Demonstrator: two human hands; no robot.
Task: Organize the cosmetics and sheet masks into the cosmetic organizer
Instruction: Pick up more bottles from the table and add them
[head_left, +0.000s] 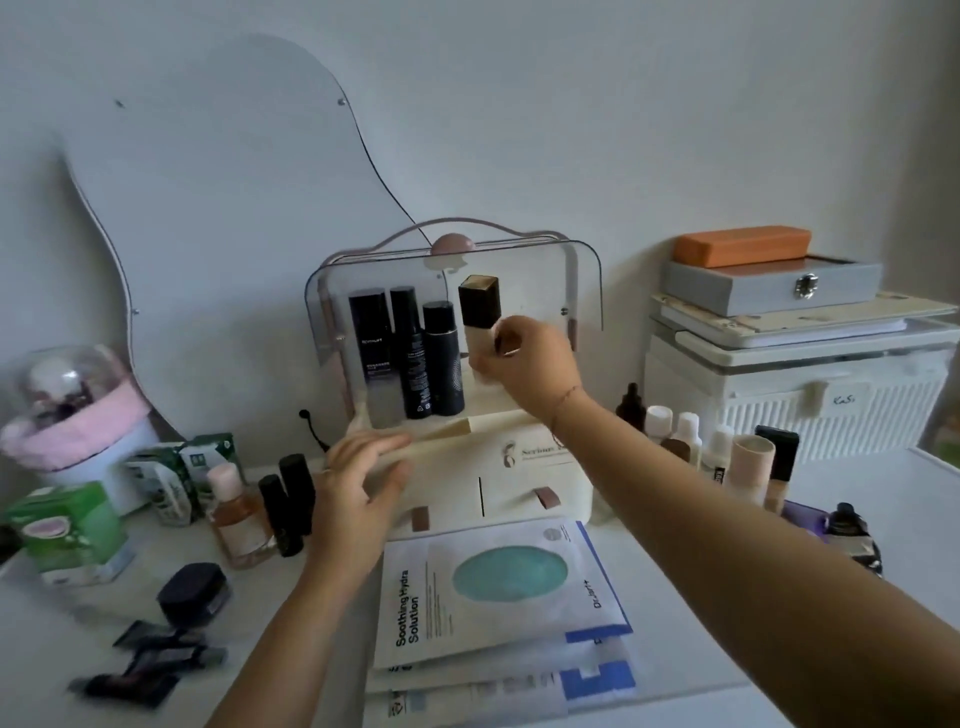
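Note:
The cream cosmetic organizer (524, 483) stands at the table's middle with its clear lid (582, 280) swung up. Three dark bottles (413, 353) stand upright on its upper shelf. My right hand (524, 358) is shut on a foundation bottle (480, 312) with a dark square cap, held upright just right of them inside the shelf. My left hand (358, 478) rests with spread fingers against the organizer's front left corner, holding nothing. A stack of sheet masks (498, 587) lies flat in front of the organizer, the top one white with a teal oval.
Left of the organizer stand dark tubes (288, 499), a peach bottle (236, 514), green boxes (67, 530), a black jar (195, 592) and dark sachets (150, 660). Several bottles (727, 457) stand to the right before a white storage box (800, 384). A wavy mirror (208, 208) leans behind.

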